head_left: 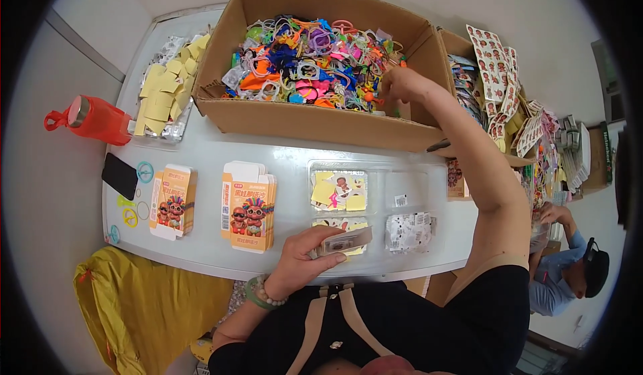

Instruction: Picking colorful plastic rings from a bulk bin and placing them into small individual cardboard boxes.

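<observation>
My left hand [301, 261] grips a small clear plastic box [346, 241] by its side, thumb along the near edge, above the table's front. What lies inside the box is too small to make out. My right arm stretches across the table, and my right hand [404, 85] reaches into the right end of a big cardboard box [295, 121]. Its fingers point down and look curled together beside a heap of colourful small toys [315, 67]; what they hold, if anything, is hidden. Below the box, a clear divided tray [385, 194] holds stickers, yellow cards [324, 191] and white packets [410, 233].
Two stacks of orange printed cartons [248, 207] stand left of the tray. Farther left are a dark phone [120, 176], plastic rings [145, 172] and a red bottle [100, 120]. Yellow cards [161, 100] lie behind. Sticker sheets [495, 67] fill another box; a co-worker [566, 271] sits right.
</observation>
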`<state>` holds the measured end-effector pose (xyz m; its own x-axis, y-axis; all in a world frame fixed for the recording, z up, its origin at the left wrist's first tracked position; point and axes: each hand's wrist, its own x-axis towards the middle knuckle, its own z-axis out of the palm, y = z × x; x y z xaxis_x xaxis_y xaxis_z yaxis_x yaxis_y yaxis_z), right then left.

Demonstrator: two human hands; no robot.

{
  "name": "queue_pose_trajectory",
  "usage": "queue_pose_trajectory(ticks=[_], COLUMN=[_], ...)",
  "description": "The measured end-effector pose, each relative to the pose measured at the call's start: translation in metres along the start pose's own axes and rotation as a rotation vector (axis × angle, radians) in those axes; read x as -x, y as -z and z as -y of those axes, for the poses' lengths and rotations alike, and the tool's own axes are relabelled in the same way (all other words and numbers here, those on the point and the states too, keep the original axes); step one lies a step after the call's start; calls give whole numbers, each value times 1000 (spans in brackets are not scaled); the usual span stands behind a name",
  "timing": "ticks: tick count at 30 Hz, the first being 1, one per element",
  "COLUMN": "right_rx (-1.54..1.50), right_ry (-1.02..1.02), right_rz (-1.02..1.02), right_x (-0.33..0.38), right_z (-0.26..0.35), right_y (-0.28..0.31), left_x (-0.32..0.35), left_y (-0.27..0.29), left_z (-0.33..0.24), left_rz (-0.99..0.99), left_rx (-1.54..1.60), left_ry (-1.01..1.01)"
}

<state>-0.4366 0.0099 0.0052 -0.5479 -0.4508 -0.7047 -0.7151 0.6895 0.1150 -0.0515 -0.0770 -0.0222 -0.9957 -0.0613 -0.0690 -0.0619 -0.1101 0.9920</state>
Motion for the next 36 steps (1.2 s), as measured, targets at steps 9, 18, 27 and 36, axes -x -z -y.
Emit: queue_pose_trajectory(ticks=[9,18,27,36], right_rx=[-178,-62,-1184,-1566], right_ry=[45,-179,450,701], right_rz=[-396,-764,-497,-311], right_x=[-32,20,88,136], right_z=[54,19,-13,25], right_y=[19,13,7,-4], left_x=[-2,2,11,25], left_y=[-2,-15,-18,-26], left_z=[-2,14,-12,-8], left_rz=[-7,-102,-165,-212], left_rx=[-19,118,325,543], left_ry=[-4,49,-35,41])
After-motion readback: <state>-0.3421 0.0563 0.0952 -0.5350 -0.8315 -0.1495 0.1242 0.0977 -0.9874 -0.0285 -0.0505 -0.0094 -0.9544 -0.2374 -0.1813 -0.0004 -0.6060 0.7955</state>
